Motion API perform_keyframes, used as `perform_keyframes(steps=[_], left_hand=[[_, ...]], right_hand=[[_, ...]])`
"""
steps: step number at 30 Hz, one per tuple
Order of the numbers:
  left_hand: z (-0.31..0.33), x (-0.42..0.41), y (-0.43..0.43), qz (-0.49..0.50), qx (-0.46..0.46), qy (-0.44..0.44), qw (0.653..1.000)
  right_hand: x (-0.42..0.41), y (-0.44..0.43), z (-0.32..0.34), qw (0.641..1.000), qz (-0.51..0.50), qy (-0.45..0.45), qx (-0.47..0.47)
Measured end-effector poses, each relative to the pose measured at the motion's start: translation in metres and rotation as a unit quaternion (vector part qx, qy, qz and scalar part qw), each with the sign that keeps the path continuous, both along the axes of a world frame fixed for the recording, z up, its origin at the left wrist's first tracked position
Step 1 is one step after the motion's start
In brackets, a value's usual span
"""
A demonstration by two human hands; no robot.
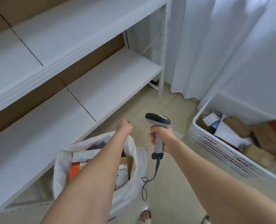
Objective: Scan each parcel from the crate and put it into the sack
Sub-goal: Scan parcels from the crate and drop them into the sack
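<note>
- A white shelving unit (101,75) with brown board behind its shelves fills the left; a white curtain (230,46) hangs at the right, down to the pale tiled floor (174,199).
- The crate (214,143) sits on the floor at the right, just below the curtain, well apart from the sack (61,164) at lower centre.
- The left forearm crosses the sack's open mouth and hides part of what lies inside.
- The left grip (124,126) is clenched on nothing, above the sack's far rim.
- The right grip (161,138) grasps the handle of the scanner (158,119), between sack and crate.
- The scanner's long axis runs nearly upright, head on top with its nose pointing left toward the shelving; its cable (150,177) trails down beside the sack.
- Crate: white perforated plastic, rectangular, holding crumpled brown paper parcels (266,136) and a white mailer (227,135).
- Sack: thin, crinkled white plastic, holding an orange parcel (75,170), and a flat brown cardboard parcel (126,168) with a printed label.
- A sandalled foot (145,215) shows at the bottom edge.
</note>
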State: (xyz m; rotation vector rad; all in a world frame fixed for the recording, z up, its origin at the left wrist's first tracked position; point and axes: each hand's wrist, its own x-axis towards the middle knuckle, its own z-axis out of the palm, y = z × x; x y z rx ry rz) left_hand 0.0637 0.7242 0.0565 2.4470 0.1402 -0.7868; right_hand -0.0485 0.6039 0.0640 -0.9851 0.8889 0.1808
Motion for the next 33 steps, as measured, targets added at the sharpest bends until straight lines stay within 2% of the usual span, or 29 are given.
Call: perform_keyframes(steps=[8,17,20,26,33], left_hand=[[0.047,-0.092,-0.235,-0.123,-0.066,-0.020,0.990],[0.034,-0.182,-0.423,-0.215,-0.107,0.019,0.971],[0.015,-0.192,-0.470,-0.228,-0.103,0.046,0.967],[-0.045,-0.175,-0.557,-0.249,-0.074,0.075,0.963],[-0.144,-0.143,-0.653,-0.244,-0.054,0.134,0.959]], right_hand=[[-0.114,-0.196,0.044,0.981,-0.193,0.018,0.021],[-0.209,-0.364,0.035,0.949,-0.310,0.027,0.052],[-0.217,-0.410,0.020,0.941,-0.329,0.038,0.071],[-0.202,-0.502,-0.034,0.929,-0.360,0.091,0.002],[-0.172,-0.590,-0.123,0.919,-0.351,0.172,-0.046]])
